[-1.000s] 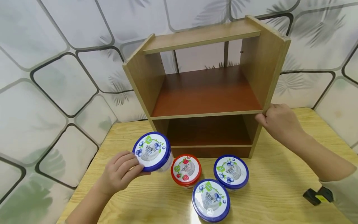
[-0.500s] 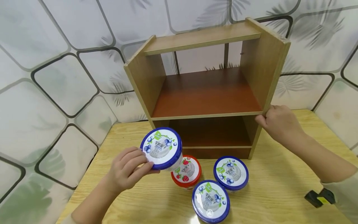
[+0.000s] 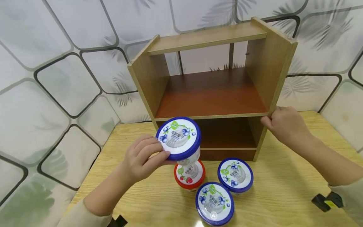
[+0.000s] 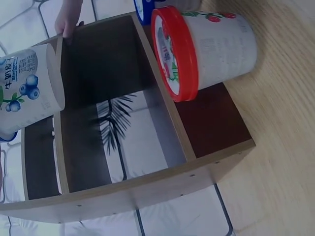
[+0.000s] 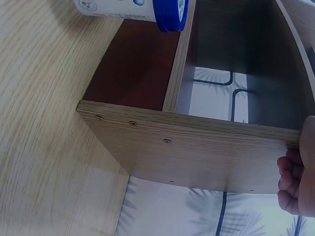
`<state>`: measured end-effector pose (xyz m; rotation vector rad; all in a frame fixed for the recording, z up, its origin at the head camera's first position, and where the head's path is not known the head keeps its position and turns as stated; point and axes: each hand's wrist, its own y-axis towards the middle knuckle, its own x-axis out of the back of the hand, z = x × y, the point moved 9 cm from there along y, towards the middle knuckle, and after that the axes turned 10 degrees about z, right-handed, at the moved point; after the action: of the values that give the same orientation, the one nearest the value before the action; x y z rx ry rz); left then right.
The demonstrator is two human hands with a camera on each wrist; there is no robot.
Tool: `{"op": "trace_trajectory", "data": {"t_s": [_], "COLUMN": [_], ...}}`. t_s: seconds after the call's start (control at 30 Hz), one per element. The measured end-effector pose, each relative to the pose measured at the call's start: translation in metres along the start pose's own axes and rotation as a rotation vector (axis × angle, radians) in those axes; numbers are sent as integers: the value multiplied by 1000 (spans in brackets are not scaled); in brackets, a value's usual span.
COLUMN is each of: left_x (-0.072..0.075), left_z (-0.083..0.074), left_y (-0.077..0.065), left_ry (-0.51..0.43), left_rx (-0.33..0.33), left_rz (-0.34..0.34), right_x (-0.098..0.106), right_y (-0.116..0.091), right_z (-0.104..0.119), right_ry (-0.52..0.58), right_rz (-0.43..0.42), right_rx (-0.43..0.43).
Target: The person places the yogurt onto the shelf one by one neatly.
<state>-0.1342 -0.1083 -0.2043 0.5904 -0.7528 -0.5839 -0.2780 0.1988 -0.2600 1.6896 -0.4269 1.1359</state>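
Note:
My left hand (image 3: 146, 156) pinches the rim of a round tub (image 3: 178, 138) with a blue lid and blueberry print. This tub is tilted in the air in front of the shelf's lower opening; its white side (image 4: 30, 86) shows in the left wrist view. Below it, a red-lidded strawberry tub (image 3: 190, 176) stands on the table, partly covered by the held one. My right hand (image 3: 287, 124) grips the right side panel of a small wooden shelf (image 3: 212, 93), its thumb at the front edge. Curled fingers (image 5: 290, 179) lie against the panel's outer face in the right wrist view.
Two more blue-lidded tubs, one nearer (image 3: 214, 203) and one farther right (image 3: 235, 175), stand on the wooden table (image 3: 272, 195). The shelf has an upper and a lower compartment. Behind it is a patterned wall covering (image 3: 56, 85).
My left hand has carried the blue-lidded tub rightward and up, from beside the red-lidded tub to above it. The right hand stays on the shelf's side panel.

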Motion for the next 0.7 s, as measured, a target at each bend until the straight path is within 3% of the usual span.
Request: {"op": "trace_trajectory", "data": {"t_s": [0.23,0.43,0.7], "left_x": [-11,-20,-31], "left_z": [3,4,2], "left_y": [11,19,31], "left_ry": [-26,-48,-46], "left_rx": [-5,2,-45], "left_rz": [40,56,49], "right_x": [2,2,1], "right_y": [-1,-1,0], "right_z": [1,-2,-2], "right_ry": [-8,13,24], "right_rz": [-29,-33,-12], "right_rx": [31,-7,-29]}}
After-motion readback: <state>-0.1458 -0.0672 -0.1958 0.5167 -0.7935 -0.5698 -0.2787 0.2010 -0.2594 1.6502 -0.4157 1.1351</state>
